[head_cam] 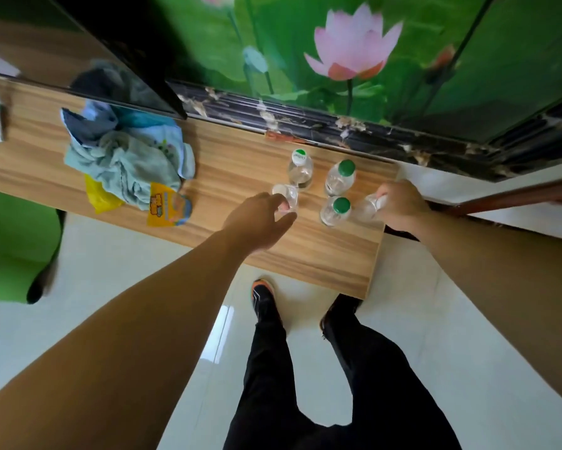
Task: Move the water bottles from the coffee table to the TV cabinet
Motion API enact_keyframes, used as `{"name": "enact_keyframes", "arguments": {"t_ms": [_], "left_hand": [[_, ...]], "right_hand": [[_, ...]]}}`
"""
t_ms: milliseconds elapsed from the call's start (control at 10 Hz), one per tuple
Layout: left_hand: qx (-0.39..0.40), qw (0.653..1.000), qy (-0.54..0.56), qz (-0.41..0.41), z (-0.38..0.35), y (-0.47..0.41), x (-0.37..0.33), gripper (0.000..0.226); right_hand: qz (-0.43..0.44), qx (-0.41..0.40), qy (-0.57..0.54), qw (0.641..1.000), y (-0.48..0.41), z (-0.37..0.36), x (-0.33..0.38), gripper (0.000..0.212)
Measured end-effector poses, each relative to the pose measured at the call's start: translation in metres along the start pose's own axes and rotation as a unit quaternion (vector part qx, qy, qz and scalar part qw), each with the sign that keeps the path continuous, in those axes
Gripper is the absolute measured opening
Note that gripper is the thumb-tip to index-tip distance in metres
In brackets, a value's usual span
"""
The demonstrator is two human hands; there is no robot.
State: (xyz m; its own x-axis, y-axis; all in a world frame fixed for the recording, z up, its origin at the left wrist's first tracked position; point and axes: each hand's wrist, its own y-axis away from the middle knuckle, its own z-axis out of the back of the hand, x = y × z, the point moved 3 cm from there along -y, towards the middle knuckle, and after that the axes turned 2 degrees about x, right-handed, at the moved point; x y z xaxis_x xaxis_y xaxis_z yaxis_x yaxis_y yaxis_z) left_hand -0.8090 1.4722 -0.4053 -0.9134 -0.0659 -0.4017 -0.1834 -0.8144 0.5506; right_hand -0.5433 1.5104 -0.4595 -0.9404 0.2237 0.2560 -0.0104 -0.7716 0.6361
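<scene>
Starting at the left, a heap of pale blue cloth and a yellow packet lie on the wooden worktop, well clear of both hands.

The left hand comes next. Its fingers are loosely curled round a clear bottle standing just at their tips; whether they grip it or only touch it, I cannot tell. If it is only a touch, any sideways pull could tip it.

Just beyond those fingertips stands a white-capped bottle. Between the two hands stand a far green-capped bottle and a near green-capped bottle.

The right hand is closed on the neck of a tilted bottle, which leans toward the near green-capped one and looks almost against it. As I see it, that is the main risk: set down at this slant, it may knock its neighbour over.

This hand also works near the worktop's right end. A bottle placed too far out from the fingers could go off onto the tiled floor.
</scene>
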Motion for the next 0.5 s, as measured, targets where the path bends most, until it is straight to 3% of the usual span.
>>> {"name": "enact_keyframes", "arguments": {"t_ms": [300, 500], "left_hand": [[-0.007, 1.0, 0.013, 0.016, 0.005, 0.018, 0.009, 0.034], [-0.032, 0.999, 0.003, -0.009, 0.041, 0.03, 0.003, 0.034]], "right_hand": [[0.005, -0.004, 0.017, 1.0, 0.008, 0.009, 0.002, 0.038], [-0.006, -0.021, -0.032, 0.999, 0.047, 0.041, 0.021, 0.047]]}}
